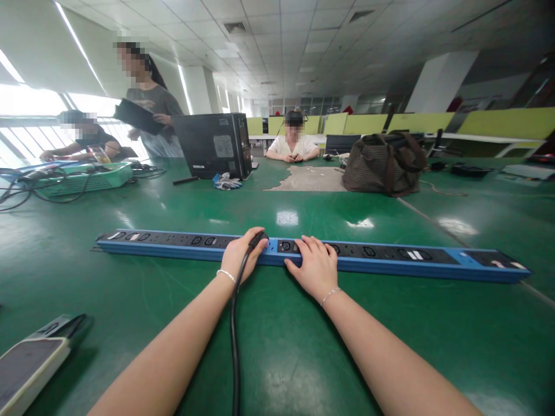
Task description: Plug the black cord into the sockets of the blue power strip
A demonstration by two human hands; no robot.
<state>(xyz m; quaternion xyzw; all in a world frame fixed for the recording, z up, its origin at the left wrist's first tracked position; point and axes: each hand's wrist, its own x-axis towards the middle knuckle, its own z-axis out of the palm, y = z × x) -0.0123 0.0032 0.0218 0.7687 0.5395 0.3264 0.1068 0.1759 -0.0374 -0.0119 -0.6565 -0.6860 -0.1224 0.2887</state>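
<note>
I see the blue power strip [274, 258] spanning ten to two o'clock — left hand [238, 255] pinching the cable connector [257, 239], right hand [317, 267] on top, fingers spread — a tugged black cord [235, 346] could skew it.

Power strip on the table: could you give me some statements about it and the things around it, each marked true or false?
1. The left hand holds a black cable. True.
2. The right hand is clear of the strip. False: it touches the strip.
3. The strip is red. False: it is blue and black.
4. The bag stands beyond the strip. True.
5. The basket is right of the bag. False: it is left.
</note>
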